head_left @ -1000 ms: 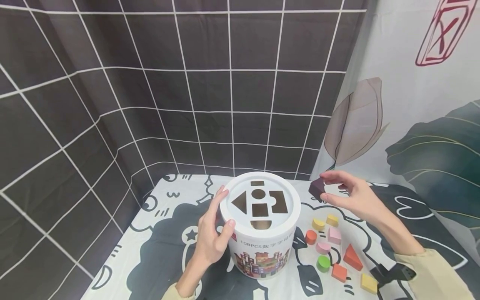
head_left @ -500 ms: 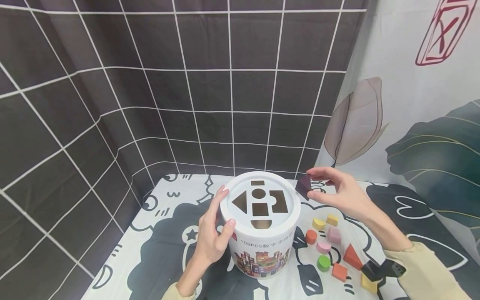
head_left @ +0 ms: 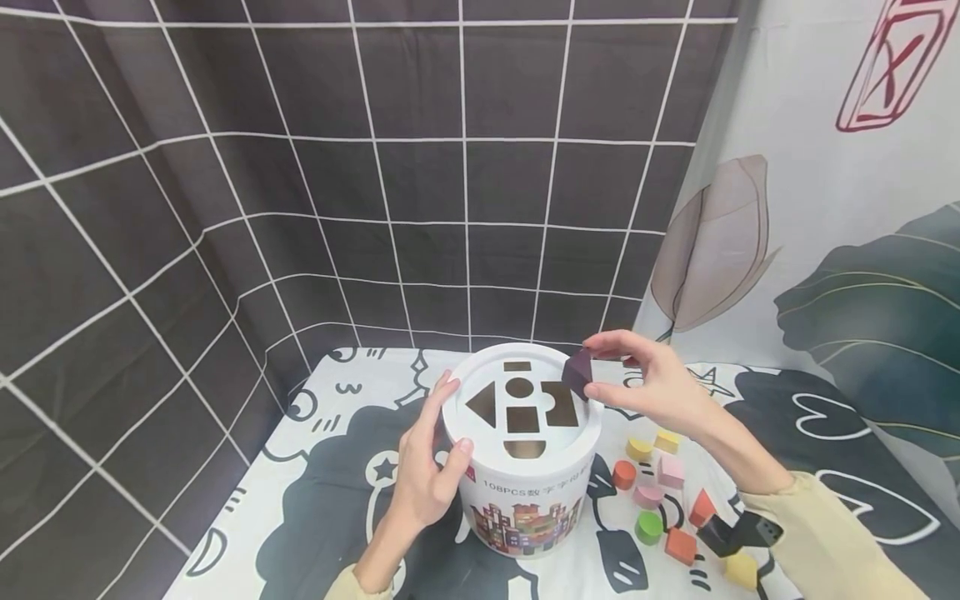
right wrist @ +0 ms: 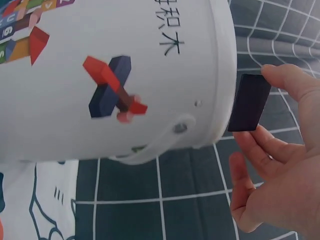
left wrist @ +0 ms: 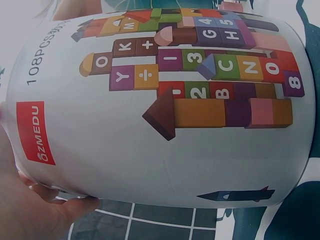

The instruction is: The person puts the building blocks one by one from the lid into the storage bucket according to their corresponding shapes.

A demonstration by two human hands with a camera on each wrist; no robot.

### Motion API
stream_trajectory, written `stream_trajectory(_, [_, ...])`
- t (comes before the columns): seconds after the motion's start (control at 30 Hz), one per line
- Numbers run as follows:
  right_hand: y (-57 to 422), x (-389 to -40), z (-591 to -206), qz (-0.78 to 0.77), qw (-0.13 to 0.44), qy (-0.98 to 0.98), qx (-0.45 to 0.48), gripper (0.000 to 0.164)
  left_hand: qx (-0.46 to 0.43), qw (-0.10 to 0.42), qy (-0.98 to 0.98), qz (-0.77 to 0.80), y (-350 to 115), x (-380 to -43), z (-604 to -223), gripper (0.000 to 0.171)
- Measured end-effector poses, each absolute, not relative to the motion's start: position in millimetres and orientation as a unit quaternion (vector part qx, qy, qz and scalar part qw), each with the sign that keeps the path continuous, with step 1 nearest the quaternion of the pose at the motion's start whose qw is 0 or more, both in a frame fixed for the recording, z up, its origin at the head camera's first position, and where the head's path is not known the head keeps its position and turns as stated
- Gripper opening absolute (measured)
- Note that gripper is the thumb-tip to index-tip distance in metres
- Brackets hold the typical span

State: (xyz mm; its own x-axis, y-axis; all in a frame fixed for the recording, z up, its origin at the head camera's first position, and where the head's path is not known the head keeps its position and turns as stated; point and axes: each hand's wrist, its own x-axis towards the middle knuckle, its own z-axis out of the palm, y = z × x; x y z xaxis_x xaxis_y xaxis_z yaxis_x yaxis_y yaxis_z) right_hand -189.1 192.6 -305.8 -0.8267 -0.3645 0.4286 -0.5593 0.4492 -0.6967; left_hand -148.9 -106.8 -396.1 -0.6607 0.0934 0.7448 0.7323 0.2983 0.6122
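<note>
My left hand (head_left: 427, 458) rests on the near-left side of a white toy-block bucket (head_left: 525, 492), with index finger and thumb stretched against its lid rim. The bucket stands upright, and its lid (head_left: 480, 442) has several shaped cut-outs, including a triangle, circle, square and notched rectangle. In my right hand (head_left: 652, 379), a dark purple toy block (head_left: 577, 372) is pinched between thumb and fingertips. It overlaps the lid's right edge in the head view, beside the notched cut-out (head_left: 560, 406). One flat rectangular face of the block (right wrist: 249, 102) shows close to the rim in the right wrist view.
Several loose blocks lie right of the bucket, among them a green cylinder (head_left: 648, 528), an orange block (head_left: 681, 546), a pink block (head_left: 671, 471) and a red triangle (head_left: 702, 507). A yellow block (head_left: 741, 570) lies under the right wrist camera (head_left: 742, 533). A dark gridded curtain (head_left: 420, 183) hangs behind.
My right hand has moved left with the purple block, from beyond the bucket's right side to over the lid's right edge. The left hand and bucket have stayed in place.
</note>
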Motion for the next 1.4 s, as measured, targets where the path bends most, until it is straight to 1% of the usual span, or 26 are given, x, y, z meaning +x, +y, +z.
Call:
stream_trajectory(0.3, [170, -190, -303, 0.451, 0.063, -0.849, 0.269, 0.046, -0.276, 0.310, -0.748, -0.518, -107, -150, -397, 0.066])
stream_trajectory(0.6, [151, -193, -299, 0.437, 0.054, -0.848, 0.294, 0.047, -0.277, 0.312, -0.750, -0.513, -107, -150, -395, 0.066])
stream_trajectory(0.83, [134, -195, -300, 0.404, 0.068, -0.857, 0.314, 0.049, -0.272, 0.301, -0.754, -0.517, -107, -149, -397, 0.066])
stream_trajectory(1.03, [121, -196, -301, 0.393, 0.074, -0.856, 0.329, 0.050, -0.277, 0.305, -0.749, -0.519, -107, -150, -398, 0.065])
stream_trajectory(1.4, [107, -198, -299, 0.398, 0.044, -0.858, 0.321, 0.053, -0.282, 0.312, -0.748, -0.513, -107, -150, -397, 0.066])
